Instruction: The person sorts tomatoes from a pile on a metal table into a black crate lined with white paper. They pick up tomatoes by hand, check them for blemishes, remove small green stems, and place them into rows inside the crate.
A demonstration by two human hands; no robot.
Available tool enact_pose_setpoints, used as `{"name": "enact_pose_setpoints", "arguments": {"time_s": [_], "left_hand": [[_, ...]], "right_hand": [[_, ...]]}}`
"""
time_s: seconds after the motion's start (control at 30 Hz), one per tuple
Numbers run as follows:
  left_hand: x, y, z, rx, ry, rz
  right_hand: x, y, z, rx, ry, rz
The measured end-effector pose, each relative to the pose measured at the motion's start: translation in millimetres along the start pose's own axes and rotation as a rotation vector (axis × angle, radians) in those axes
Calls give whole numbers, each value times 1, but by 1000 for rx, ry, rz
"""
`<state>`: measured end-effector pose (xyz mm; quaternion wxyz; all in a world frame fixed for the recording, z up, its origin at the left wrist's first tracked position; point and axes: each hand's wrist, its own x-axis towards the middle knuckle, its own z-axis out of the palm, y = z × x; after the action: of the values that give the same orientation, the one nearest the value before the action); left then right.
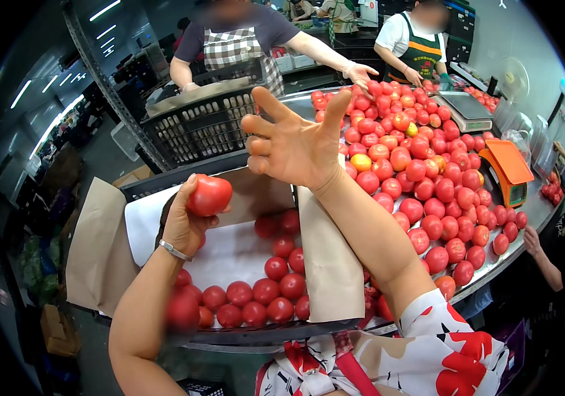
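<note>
- Left grip (pixel 182 221): closed round one large red tomato (pixel 211 197), thumb along its upper left side, fingers curled beneath; some fingers hidden behind the fruit.
- Tomato's place: raised above the left part of a dark crate (pixel 269 332), clear of the fruit lying inside.
- Right grip (pixel 301 148): nothing in it. Palm turned up, thumb well out, fingers apart and partly curled, just beyond the crate's far right corner.
- Crate lining: white paper (pixel 229 239) inside, brown paper flap (pixel 336 270) folded over the right side. Loose tomatoes (pixel 266 290) fill the near end and run up the right side.
- Right of the crate: metal bench (pixel 495 267) bearing a broad tomato heap (pixel 421 171), mostly red, a few yellowish. An orange scale (pixel 508 162) stands at its far right; a co-worker's hand (pixel 361 74) is at the back.
- Handling, judged by eye: moderate weight for one hand; firm but bruisable; glossy skin, probably slippery if wet.
- Hold: cup the widest part, finger pads spread, thumb opposite; light pressure, no nails. Dropping or knocking against neighbours could split the skin.
</note>
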<state>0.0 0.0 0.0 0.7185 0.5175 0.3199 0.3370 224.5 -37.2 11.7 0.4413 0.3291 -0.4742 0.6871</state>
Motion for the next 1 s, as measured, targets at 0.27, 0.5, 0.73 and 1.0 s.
{"name": "enact_pose_setpoints", "arguments": {"time_s": [0.27,0.5,0.73,1.0], "left_hand": [[0,1,1,16,9,19],[2,-3,-3,140,-35,-3],[1,-10,3,169,-114,36],[-8,5,6,212,-150,207]], "right_hand": [[-6,3,-2,-230,564,-9],[-3,50,0,-1483,726,682],[-3,50,5,-1560,632,806],[-7,49,-4,-1697,556,506]]}}
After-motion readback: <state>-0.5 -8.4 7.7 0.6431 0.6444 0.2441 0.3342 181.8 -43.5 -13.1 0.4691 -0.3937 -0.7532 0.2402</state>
